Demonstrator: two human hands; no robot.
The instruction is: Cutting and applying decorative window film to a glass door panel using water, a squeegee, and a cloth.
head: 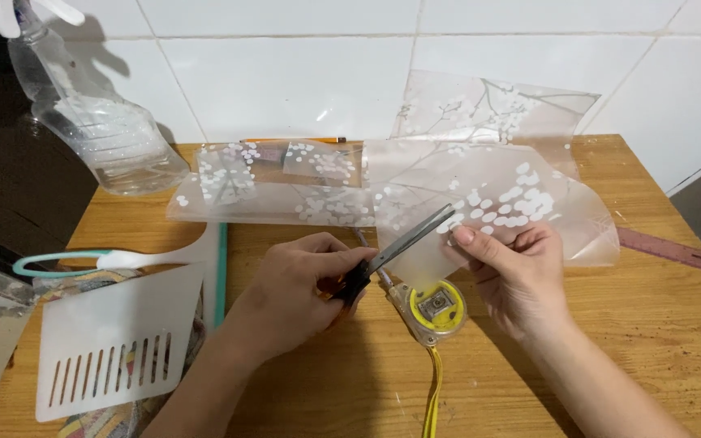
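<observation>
Gripping the dark handles of a pair of scissors [403, 242], the left hand [298, 296] is curling its fingers and thumb tightly through the loops; the blades are standing open, pointing up and to the right, with the edge of a frosted film sheet [521, 203] sitting between them. Opposite, the right hand [513, 272] is pinching the lower edge of that same film between thumb and fingers, holding it lifted off the table [667, 324] just beside the blade tips.

Judging by how things lie, the cutting is looking only partly done: the blades are entering the sheet near its lower left edge, while most of the film, printed with white blossoms and branches, is spreading uncut up and to the right toward the tiled wall [302, 73]; several smaller pieces of film [285, 182] are lying flat on the table behind the hands, possibly cut off already, though that cannot be told for sure.

Directly below the scissors a yellow tape measure [432, 308] is resting on the wood, its tape trailing toward the viewer; at far left a clear spray bottle [99, 122] is standing, with a white slotted scraper [115, 337] and a teal-edged squeegee [123, 259] lying near it.
</observation>
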